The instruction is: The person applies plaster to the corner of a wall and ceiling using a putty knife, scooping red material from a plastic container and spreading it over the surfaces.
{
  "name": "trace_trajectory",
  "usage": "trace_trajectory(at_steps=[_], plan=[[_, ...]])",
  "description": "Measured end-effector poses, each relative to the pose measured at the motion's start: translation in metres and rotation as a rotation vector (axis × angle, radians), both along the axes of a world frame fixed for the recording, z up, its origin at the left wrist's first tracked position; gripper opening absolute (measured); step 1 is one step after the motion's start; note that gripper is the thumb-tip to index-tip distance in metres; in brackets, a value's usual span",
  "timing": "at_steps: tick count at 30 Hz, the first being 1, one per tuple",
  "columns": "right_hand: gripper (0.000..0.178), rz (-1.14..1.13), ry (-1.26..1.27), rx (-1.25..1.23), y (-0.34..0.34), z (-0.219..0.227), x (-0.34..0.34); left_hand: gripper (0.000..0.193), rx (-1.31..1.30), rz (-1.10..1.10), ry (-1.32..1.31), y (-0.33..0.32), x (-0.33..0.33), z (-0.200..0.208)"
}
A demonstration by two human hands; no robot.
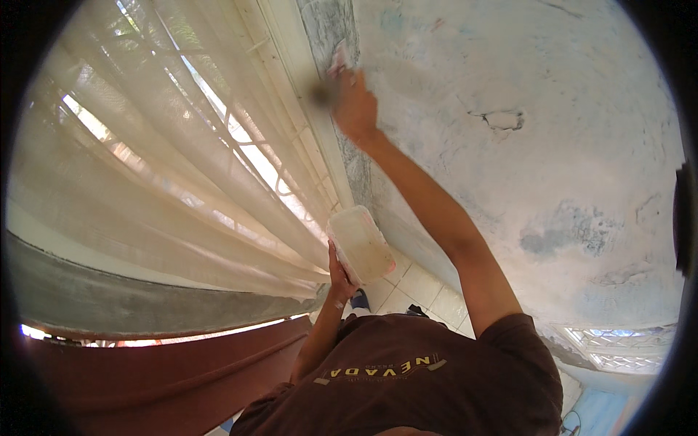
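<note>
My left hand (339, 272) grips a whitish, translucent rectangular plastic tub (360, 240) by its side, at chest level near the curtain. The inside of the tub looks pale, and I cannot tell how much is in it. My right arm reaches up and forward to the wall. There my right hand (355, 107) is closed round a small pinkish-white thing (339, 59), held against a grey strip of wall (329, 25) beside the window frame. Its kind is too unclear to name. A dark blurred spot covers the view just left of that hand.
Sheer cream curtains (145, 167) hang over a barred window at left. The patchy white wall (451, 65) at right has a chipped hole (503, 120) and a grey patch (567, 231). White floor tiles (418, 283) lie below; a reddish-brown panel (160, 378) is at lower left.
</note>
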State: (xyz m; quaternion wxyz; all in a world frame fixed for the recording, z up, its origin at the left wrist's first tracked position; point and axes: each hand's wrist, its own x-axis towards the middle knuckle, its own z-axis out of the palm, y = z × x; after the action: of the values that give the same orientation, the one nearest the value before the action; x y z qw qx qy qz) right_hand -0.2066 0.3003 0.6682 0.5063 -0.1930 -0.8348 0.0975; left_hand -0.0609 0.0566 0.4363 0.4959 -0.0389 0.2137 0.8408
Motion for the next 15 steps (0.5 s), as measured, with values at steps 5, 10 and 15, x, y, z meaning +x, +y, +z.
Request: trace_trajectory(at_steps=[5,10,15], plan=[[0.021,0.466,-0.008,-0.086,-0.066,-0.052,0.078,0.076,-0.087,0.090,-0.012,-0.003,0.013,0.008],[0.019,0.440,0.126,-0.615,-0.072,-0.083,0.205,0.076,-0.029,0.090,0.129,0.003,0.028,0.022],[0.014,0.324,-0.250,-0.769,-0.066,-0.094,0.321,0.080,-0.185,0.122,0.363,0.011,0.060,-0.011]])
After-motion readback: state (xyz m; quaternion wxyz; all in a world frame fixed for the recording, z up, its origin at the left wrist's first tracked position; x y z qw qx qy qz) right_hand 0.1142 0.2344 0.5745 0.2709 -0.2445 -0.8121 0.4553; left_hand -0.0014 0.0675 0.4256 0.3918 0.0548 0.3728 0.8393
